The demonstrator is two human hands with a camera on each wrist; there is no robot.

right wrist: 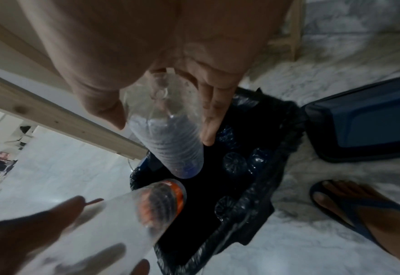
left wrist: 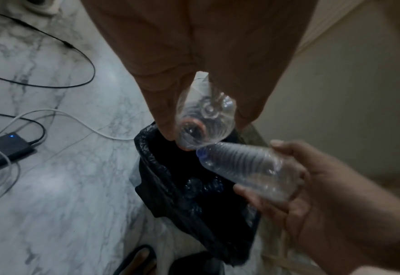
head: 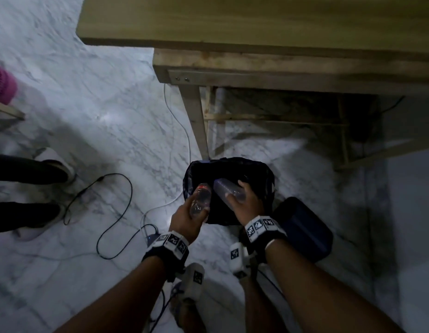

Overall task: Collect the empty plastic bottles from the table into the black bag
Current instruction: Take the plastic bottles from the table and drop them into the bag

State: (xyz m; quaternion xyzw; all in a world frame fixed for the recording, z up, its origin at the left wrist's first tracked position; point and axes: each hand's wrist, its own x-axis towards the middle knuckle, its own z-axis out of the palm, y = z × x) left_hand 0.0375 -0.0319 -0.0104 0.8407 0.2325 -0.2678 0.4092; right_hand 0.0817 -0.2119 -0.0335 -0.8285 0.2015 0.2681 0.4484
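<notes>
The black bag stands open on the marble floor beside a table leg. My left hand grips a clear bottle with a red label, neck pointing down over the bag's near left rim. My right hand holds a ribbed clear bottle, its blue-capped end aimed into the bag. The left wrist view shows both bottles almost touching above the bag. Several crushed bottles lie inside the bag in the right wrist view, below the ribbed bottle and the red-label bottle.
A wooden table rises behind the bag. A dark blue case lies on the floor right of the bag. Cables and a small power unit trail on the left. Another person's shoes stand at far left. My sandalled foot is near the bag.
</notes>
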